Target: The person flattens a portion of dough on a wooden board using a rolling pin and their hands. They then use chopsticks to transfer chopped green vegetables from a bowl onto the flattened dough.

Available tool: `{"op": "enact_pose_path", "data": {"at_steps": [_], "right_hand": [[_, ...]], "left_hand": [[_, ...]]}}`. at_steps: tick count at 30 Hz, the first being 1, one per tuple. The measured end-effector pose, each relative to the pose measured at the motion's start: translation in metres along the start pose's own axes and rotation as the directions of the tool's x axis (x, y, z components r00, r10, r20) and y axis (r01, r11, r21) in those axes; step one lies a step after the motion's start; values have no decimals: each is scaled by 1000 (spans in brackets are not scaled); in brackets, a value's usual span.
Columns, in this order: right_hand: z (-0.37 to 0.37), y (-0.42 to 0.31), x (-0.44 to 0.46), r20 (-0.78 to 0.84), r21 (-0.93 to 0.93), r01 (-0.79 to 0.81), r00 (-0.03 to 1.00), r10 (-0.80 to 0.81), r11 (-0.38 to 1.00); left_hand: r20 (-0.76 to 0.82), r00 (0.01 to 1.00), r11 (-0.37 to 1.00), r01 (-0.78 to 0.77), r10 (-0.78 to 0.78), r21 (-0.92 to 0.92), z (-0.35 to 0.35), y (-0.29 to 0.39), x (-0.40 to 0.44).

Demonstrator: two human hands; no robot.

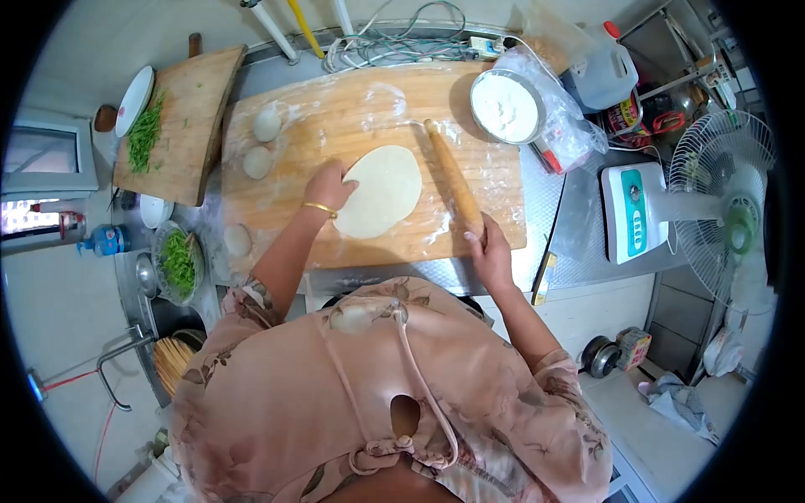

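A flat oval sheet of dough [381, 191] lies on the floured wooden board [319, 109]. My left hand [329, 186] is at its left edge, thumb over the dough and fingers closed on that edge. To the right of the dough, a wooden rolling pin [453, 174] lies slanted, its far end pointing away from me. My right hand [491, 251] grips the pin's near end, by the board's front edge. Small round dough pieces sit at the board's left side, among them one at the back [267, 125] and one near the front [237, 240].
A bowl of flour [506, 106] stands at the board's back right corner. Farther right are a scale [635, 211] and a fan [723, 210]. Chopped greens lie on a second board [180, 117] at the left, with a bowl of greens [178, 261] nearer me.
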State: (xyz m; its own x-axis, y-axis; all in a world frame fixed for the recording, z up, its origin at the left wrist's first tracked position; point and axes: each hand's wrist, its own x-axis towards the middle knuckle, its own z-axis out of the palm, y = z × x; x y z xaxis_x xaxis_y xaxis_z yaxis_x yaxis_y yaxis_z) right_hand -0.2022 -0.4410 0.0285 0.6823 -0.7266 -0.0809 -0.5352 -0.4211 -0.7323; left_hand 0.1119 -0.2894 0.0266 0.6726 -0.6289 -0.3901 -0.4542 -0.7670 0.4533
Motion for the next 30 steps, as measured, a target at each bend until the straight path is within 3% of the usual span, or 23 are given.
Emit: {"op": "enact_pose_path", "data": {"at_steps": [4,6,7,9,12,15,17,21,22,25,26,27,29,30], "right_hand": [[-2,-29,-3,251,-102,87,966,-58,991],[4,-26,-8,255,-108,274,937,-240,956],[6,-26,-10,258,-110,363,909,-327,925],[6,-29,-12,303,-160,439,874,-379,884],[5,-29,-10,371,-222,499,837,-401,838],[4,-11,12,305,-369,482,870,-387,794],[3,-4,45,108,-450,407,908,-404,795],[-8,-4,97,-93,-456,323,910,-405,829],[-4,-1,85,-84,-453,337,906,-416,825],[-5,-12,15,234,-468,485,874,-426,739],[-4,-8,2,240,-493,516,855,-460,700],[-3,-3,-4,247,-521,537,839,-485,663],[-11,4,15,184,-549,439,894,-409,712],[-18,0,34,228,-565,413,910,-345,714]], "left_hand": [[22,999,1000,-27,27,-1,36,-48,-39],[23,1000,994,17,-14,-110,40,-58,-62],[-157,988,996,-21,7,-88,35,-51,-68],[-491,869,996,-82,57,-30,28,-32,-79],[-268,878,882,-282,395,378,38,-18,-79],[-87,940,880,-274,330,388,40,-5,-47],[-144,904,855,-314,402,412,36,12,-7],[-231,887,868,-286,400,407,30,46,61],[-244,885,869,-278,397,409,30,54,67],[-81,871,814,-414,484,408,33,32,23],[47,882,801,-447,469,397,31,22,12],[35,870,791,-464,492,400,30,23,23],[18,853,782,-486,521,389,33,25,42],[-49,866,816,-448,497,366,34,41,60]]}}
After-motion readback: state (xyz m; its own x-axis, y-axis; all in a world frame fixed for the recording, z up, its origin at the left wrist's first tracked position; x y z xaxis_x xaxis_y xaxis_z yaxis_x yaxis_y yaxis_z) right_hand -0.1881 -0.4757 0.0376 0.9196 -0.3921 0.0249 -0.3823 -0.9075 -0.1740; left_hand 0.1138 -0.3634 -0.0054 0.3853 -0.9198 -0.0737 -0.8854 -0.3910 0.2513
